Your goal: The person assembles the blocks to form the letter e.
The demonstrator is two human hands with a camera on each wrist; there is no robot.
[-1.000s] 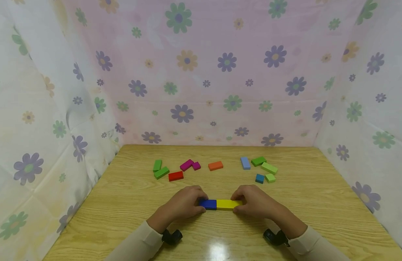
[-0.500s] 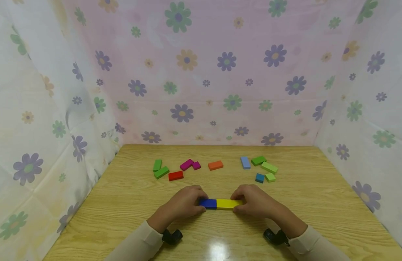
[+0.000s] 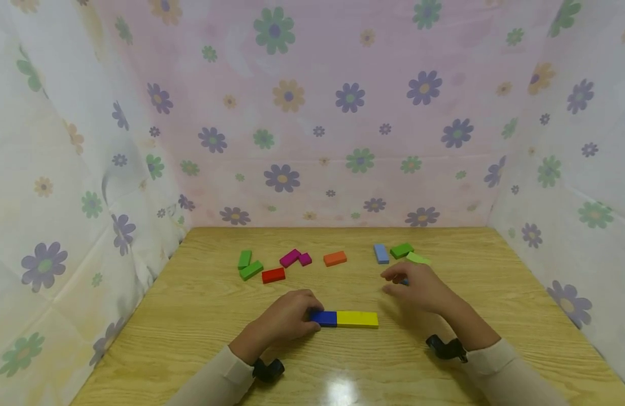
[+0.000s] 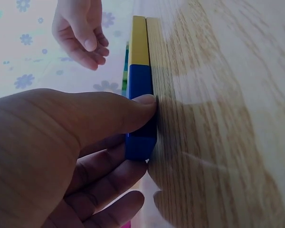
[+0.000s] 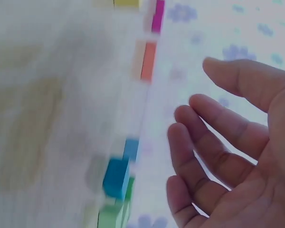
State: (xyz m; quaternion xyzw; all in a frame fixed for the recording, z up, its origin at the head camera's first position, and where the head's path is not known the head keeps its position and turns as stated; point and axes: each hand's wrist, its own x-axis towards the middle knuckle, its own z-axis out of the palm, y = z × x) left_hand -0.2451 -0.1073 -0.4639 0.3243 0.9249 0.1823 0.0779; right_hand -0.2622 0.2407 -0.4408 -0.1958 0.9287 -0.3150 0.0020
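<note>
My left hand (image 3: 288,317) pinches the left end of a dark blue block (image 3: 326,319) between thumb and fingers. That block lies on the table end to end with a longer yellow block (image 3: 357,320), the two forming one straight bar. Above the table, to the right and beyond the bar, my right hand (image 3: 423,286) hovers with nothing in it. Its fingers look loosely bent and parted from the thumb in the right wrist view. Below it a small teal-blue block (image 5: 116,177) and a light green block (image 5: 110,216) are visible; in the head view the hand mostly covers them.
Across the back of the table (image 3: 190,338) lie green blocks (image 3: 251,270), a red block (image 3: 273,275), magenta blocks (image 3: 290,258), an orange block (image 3: 335,259), a light blue block (image 3: 381,254) and another green block (image 3: 401,251). Flowered cloth (image 3: 322,113) hangs behind and at both sides.
My right hand has let go of the yellow block and moved up, away and to the right, over the small blue and light green blocks. The left hand stays on the dark blue block.
</note>
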